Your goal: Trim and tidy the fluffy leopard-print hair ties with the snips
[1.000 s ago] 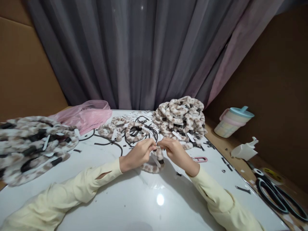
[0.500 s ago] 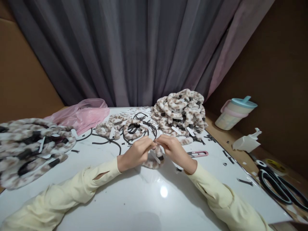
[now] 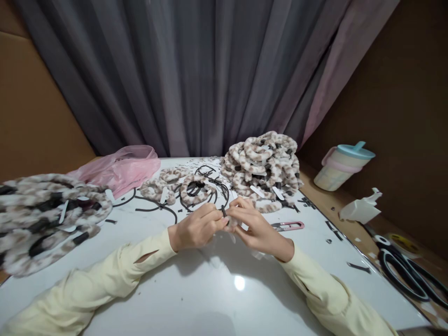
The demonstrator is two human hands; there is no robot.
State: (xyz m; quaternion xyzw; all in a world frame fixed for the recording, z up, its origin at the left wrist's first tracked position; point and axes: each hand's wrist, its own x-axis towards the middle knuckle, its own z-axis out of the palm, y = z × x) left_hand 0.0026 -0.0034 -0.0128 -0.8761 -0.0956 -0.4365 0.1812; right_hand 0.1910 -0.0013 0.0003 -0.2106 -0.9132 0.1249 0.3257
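My left hand [image 3: 201,226] and my right hand [image 3: 257,228] meet above the middle of the table, both with fingers closed. Between the fingertips a short black cord end [image 3: 224,211] sticks up. It belongs with a spotted furry ring [image 3: 231,227], mostly hidden by the fingers, that both hands hold. Part of a white tag [image 3: 232,238] shows below it. Just beyond lie a furry ring [image 3: 193,198] and loops of black cord [image 3: 222,189]. Pink-handled thread snips [image 3: 290,226] rest right of my right hand.
Heaps of furry rings stand at left [image 3: 52,214] and back right [image 3: 268,163]. A pink plastic bag [image 3: 129,163] lies behind. At right are a lidded cup [image 3: 345,165], a white bottle or holder [image 3: 362,207] and large scissors [image 3: 402,275]. Black scraps litter the white table [image 3: 157,298].
The furry ring, which hung below my hands with its white tag showing, is now gathered up between the fingers. The black cord end has come into view, and my right hand has turned and lowered slightly.
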